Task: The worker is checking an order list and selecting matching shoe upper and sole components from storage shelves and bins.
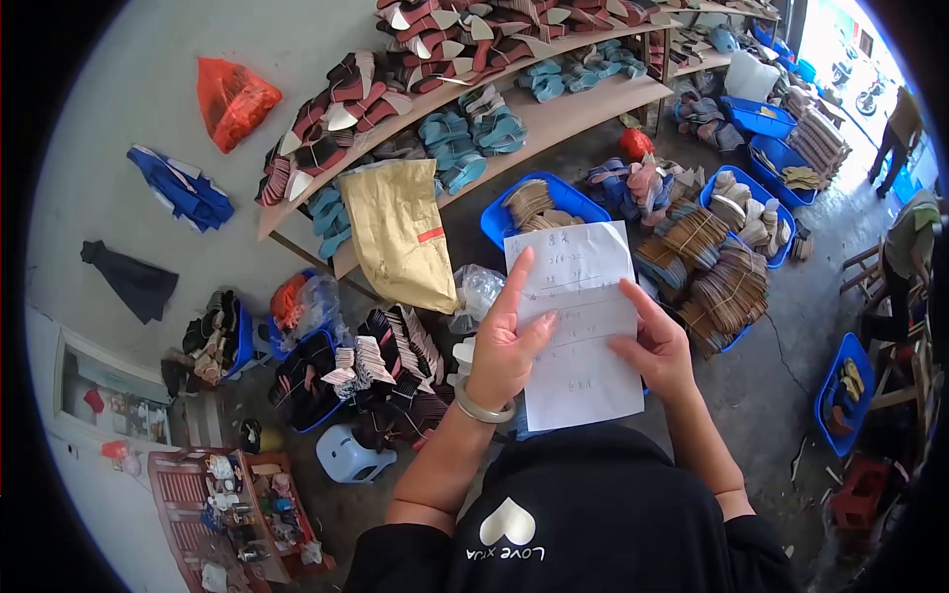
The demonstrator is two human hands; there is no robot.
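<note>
So the person's standing there holding a sheet of white paper (578,326) up in front of their chest, over a floor (781,395) packed with blue bins (539,212) and bundled shoe soles (722,287). Left hand (506,341) has its fingers (521,282) laid flat across the left edge with the thumb tucked behind, a pale bangle (482,407) on the wrist. Right hand (652,341) pinches the right edge, fingers closed on it.

What could go wrong, I reckon: it's a loose grip on a thin sheet, so a draught from that open doorway at the far right could fold it over or pull it free, and then it's down among the piles of soles.

The paper itself is plain white, upright, a bit curved, with a few lines of handwriting and a ruled grid near the top. Too small to read from here anyway.
</note>
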